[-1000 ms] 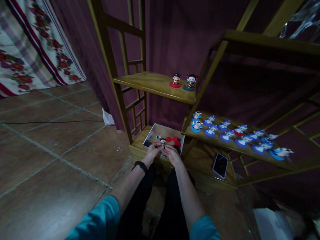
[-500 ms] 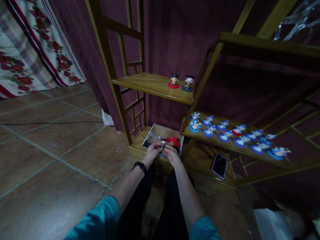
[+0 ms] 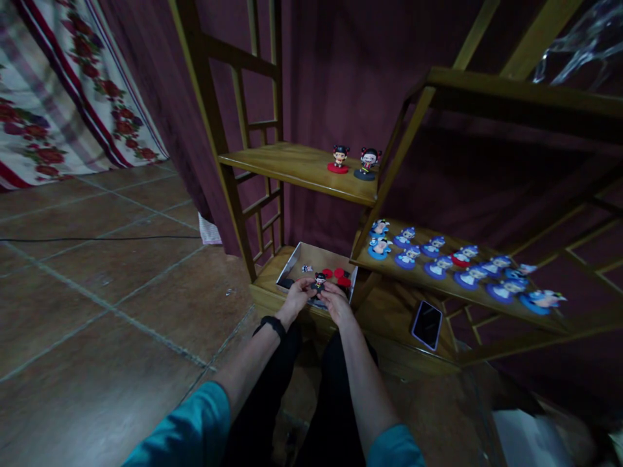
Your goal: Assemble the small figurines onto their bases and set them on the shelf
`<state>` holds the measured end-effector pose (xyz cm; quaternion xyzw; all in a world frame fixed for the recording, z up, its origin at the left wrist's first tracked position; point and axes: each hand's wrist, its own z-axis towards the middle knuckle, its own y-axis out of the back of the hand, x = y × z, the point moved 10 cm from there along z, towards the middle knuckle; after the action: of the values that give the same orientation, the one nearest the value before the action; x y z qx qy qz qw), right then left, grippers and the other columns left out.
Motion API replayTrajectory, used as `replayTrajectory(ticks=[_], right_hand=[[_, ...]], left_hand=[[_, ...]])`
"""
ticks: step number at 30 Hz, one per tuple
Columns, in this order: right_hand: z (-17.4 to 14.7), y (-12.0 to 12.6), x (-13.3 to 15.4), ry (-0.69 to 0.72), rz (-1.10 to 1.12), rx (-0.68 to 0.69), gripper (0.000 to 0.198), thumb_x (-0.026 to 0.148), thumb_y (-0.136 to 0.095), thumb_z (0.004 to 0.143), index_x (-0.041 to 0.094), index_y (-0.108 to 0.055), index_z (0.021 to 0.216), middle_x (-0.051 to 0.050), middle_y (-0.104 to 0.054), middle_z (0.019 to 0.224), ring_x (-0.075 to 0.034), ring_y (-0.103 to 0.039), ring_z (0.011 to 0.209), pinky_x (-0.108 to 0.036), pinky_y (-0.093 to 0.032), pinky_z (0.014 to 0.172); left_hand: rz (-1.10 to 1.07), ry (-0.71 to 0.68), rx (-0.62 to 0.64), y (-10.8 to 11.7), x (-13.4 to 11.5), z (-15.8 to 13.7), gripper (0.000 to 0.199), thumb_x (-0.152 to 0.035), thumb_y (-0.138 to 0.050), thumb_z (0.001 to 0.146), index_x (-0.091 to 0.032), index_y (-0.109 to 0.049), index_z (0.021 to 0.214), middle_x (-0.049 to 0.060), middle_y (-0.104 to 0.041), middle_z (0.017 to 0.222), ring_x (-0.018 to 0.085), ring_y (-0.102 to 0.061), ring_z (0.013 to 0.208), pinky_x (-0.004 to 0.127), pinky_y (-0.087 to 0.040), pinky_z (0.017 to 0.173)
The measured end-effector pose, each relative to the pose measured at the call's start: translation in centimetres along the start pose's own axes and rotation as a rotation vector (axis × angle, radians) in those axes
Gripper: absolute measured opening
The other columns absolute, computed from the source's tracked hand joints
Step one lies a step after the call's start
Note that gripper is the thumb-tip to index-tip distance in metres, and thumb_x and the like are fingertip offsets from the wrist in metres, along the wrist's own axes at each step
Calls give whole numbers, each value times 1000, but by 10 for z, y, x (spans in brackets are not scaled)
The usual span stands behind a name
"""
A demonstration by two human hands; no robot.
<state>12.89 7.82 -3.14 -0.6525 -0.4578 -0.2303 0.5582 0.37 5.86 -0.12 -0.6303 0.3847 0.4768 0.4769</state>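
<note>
Between my two hands, above a shallow box, is a small black-haired figurine (image 3: 319, 280) on a dark base. My left hand (image 3: 298, 297) grips the base from the left, and my right hand (image 3: 335, 301) grips it from the right. Inside the cardboard box (image 3: 296, 258) lie several red round bases (image 3: 343, 281) and a small black-and-white piece (image 3: 306, 268). My fingers partly hide the box's front and the figurine's base.
On the upper shelf (image 3: 292, 159) stand a figurine on a red base (image 3: 338, 159) and one on a dark base (image 3: 368, 163). Several blue and purple figurines (image 3: 439, 266) line the right shelf. Below them lies a phone (image 3: 427, 325). Wooden posts frame the shelves.
The figurine sits slightly higher and more upright between my fingers. Both hands have barely moved, and the shelf figurines stay where they were.
</note>
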Motion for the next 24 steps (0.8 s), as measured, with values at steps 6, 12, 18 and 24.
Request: replayTrajectory(ticks=[6,12,18,24], right_hand=[[2,1,-3,4,-29,9,30,6,-64,58,20,-64,85,-2,-69,91,-15,-65,82,-28,-51,76],[2,1,-4,-17,5,14,33,5,-64,56,20,-65,86,-2,-69,91,-14,-65,80,-26,-52,73],[0,2,-7,-45,9,-2,24,9,-64,60,18,-65,82,-3,-70,87,-15,-65,80,-27,-51,76],[-2,1,-13,-94,-6,5,24,8,-64,61,17,-65,83,-3,-70,80,-13,-66,76,-27,-51,76]], left_hand=[[-106,19,70,-8,-2,-2,42,-9,-73,49,-15,-64,89,5,-67,87,16,-60,77,28,-44,74],[-91,34,124,-12,0,-2,44,-8,-72,50,-13,-64,92,5,-67,83,15,-60,73,27,-45,73],[-95,-13,43,-4,-2,-1,43,-6,-75,46,-14,-61,86,2,-65,78,12,-58,70,26,-46,69],[-26,-38,30,-1,2,3,45,-8,-76,46,-15,-58,87,0,-62,76,11,-55,64,24,-44,63]])
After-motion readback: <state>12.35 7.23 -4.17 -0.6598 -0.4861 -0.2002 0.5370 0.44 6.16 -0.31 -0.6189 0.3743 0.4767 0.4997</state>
